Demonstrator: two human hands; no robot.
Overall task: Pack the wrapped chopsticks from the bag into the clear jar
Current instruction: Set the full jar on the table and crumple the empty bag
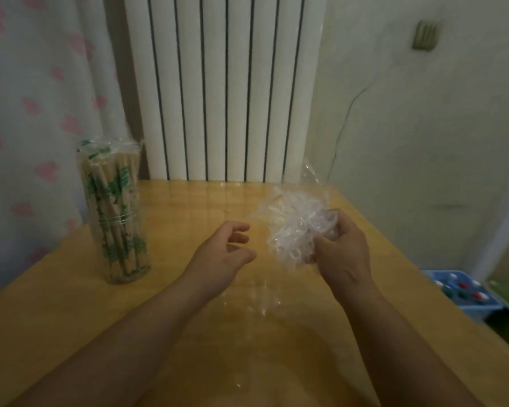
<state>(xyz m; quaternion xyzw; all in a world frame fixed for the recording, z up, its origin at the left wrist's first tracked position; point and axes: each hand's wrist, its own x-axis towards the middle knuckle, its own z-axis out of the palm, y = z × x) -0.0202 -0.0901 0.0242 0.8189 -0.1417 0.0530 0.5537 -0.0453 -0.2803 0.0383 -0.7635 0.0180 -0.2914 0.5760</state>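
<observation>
Chopsticks' direction: my wrapped chopsticks (112,183) stand on end in the jar (115,218). Their long axis runs straight up and down, and the tops rise above the rim.
Chopsticks' look: pale wood sticks in clear sleeves printed with green leaf marks, packed tightly side by side.
Jar: a clear, tall, round jar, upright near the left edge of the desk (188,333), toward its far left corner. No lid is on it.
Bag: the clear plastic bag (294,227) is crumpled into a shiny wad above the desk, right of its middle. A pale shape shows inside near the top, but I cannot tell what it is.
Right hand: my right hand (341,248) has its fingers curled into the bag's right side and grips it.
Left hand: my left hand (221,254) hovers just left of the bag, palm turned toward it, fingers loose and apart, holding nothing.
Around: a white radiator (224,83) behind the far edge, a heart-print curtain (41,113) on the left, and a blue crate (467,298) on the floor to the right.
</observation>
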